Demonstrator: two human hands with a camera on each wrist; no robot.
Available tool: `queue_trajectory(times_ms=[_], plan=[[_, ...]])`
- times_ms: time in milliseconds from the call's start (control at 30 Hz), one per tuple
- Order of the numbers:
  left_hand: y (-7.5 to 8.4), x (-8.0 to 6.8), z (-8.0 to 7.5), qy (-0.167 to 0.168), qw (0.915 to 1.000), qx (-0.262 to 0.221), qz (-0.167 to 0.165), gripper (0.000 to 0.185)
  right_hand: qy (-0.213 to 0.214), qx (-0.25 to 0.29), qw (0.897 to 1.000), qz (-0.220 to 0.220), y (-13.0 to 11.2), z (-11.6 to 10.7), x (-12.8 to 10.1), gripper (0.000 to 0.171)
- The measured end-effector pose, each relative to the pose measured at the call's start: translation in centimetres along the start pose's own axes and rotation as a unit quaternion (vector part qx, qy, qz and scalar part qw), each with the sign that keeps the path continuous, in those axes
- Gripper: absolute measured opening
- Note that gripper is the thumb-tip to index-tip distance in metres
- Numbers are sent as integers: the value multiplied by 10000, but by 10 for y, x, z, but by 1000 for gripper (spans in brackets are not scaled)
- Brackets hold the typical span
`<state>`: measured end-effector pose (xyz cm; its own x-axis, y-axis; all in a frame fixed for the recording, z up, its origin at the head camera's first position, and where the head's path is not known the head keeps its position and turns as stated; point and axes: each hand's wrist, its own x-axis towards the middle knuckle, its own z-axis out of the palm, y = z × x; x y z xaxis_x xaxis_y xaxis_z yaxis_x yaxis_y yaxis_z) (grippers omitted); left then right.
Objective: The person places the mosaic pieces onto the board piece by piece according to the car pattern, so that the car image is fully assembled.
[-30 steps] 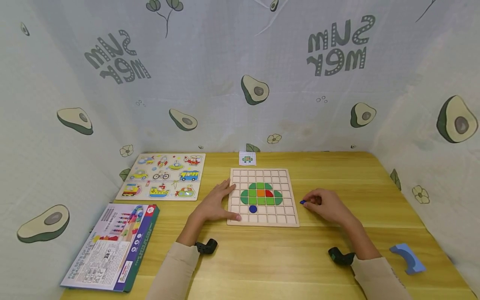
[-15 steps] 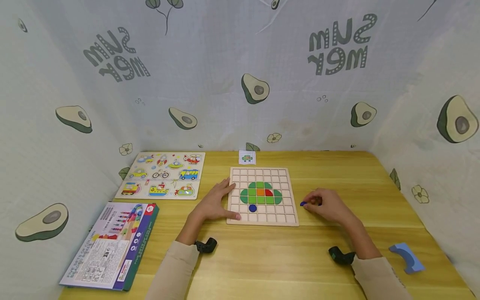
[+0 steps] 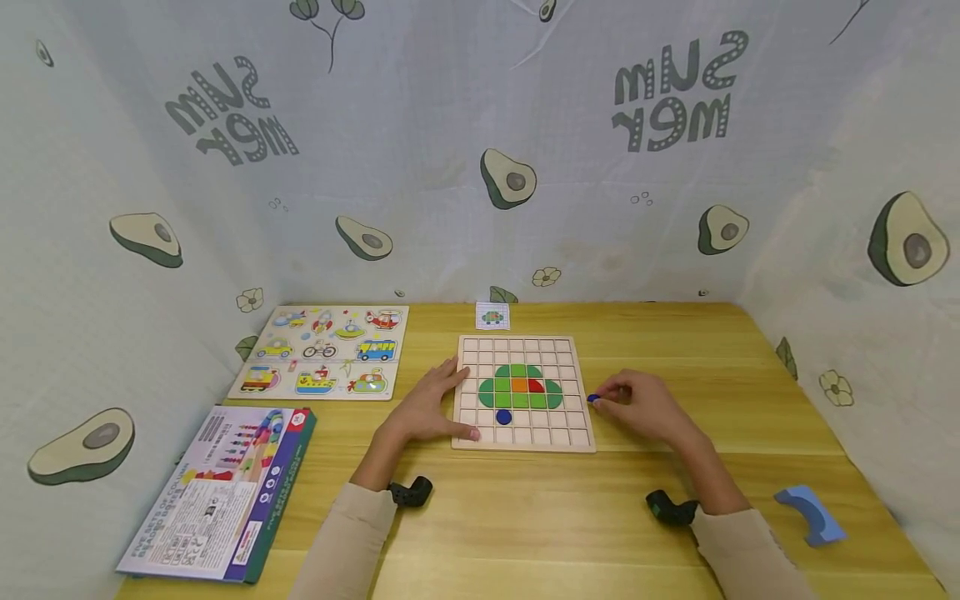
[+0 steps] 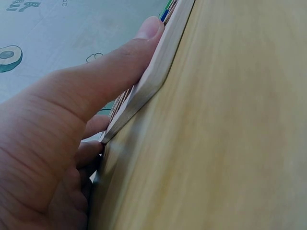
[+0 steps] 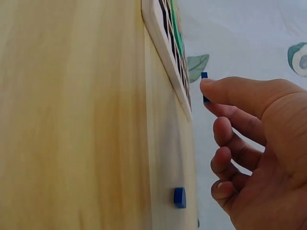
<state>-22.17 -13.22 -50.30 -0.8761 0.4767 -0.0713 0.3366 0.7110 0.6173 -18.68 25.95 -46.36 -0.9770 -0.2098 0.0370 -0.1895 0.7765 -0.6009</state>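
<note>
A square wooden grid board (image 3: 558, 435) bears light and dark green tiles (image 3: 521, 400), an orange tile (image 3: 519, 385), a red tile (image 3: 536, 386) and a round blue disc (image 3: 504, 417) below them. My left hand (image 3: 426, 410) rests at the board's left side, its straight thumb lying on the front left corner. Just off the right edge, my right hand (image 3: 643, 406) pinches a small flat blue piece (image 5: 205, 75) between thumb and index finger, raised above the table. In the right wrist view another blue piece (image 5: 179, 197) lies on the table below that hand.
A small pattern card (image 3: 492, 316) lies behind the board. To the left are a vehicle puzzle board (image 3: 322, 361) and a boxed bead set (image 3: 217, 492). A light blue arch block (image 3: 813, 515) sits at the right. Printed cloth (image 3: 450, 275) walls the table in.
My right hand has lifted its blue piece and shifted left, closer to the board's right edge. The left hand keeps its place on the board.
</note>
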Motion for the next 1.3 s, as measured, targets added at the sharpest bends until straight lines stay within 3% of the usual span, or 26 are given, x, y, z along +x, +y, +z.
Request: queue_trajectory(times_ms=[467,1000,1300], plan=[[-2,0,1,-10,10000,13,25,114,-17,211,9998,-40,-19,16,10,8],[-3,2,2,42,9999,-4,102,115,-313,424,9982,-286,-42,37,17,7],[-1,1,0,-13,10000,3,0,115,-551,466,9972,-216,-50,48,17,6]])
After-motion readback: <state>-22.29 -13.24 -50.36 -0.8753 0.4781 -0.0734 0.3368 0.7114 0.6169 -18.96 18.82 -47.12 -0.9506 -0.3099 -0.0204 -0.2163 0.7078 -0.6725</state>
